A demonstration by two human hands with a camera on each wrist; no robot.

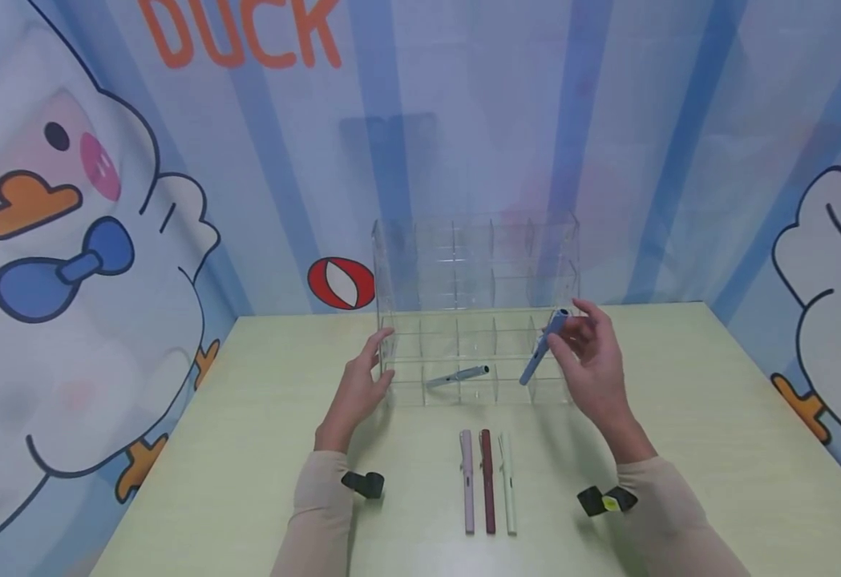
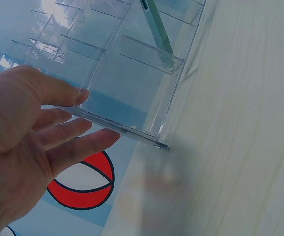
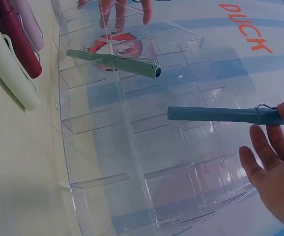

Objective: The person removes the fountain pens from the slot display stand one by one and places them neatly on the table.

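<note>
- Fingers of the right hand pinch the upper, clipped end of a slim blue plastic pen; in the right wrist view only the thumb tip is seen on the barrel, the other fingers lying loose below it.
- Left hand fingers lie straight and relaxed against the left wall of the clear acrylic grid organiser, holding nothing.
- Blue pen slants down into a lower cell at the organiser's right end, its lower tip inside and its clipped end outside at the front.
- Risk: with such a light, end-only hold, the pen could pivot or drop and strike a divider.
- Risk: the organiser looks light and stands on a smooth pale green table; a push from the pen tip could slide or tip it, as the left hand only touches one wall.
- A grey-green pen already lies slanted in a lower cell left of the blue one; a jolt to the organiser could roll it out of the open front.
- Pink, maroon and pale green pens lie side by side just in front of the organiser; a withdrawing right wrist could sweep them out of line.
</note>
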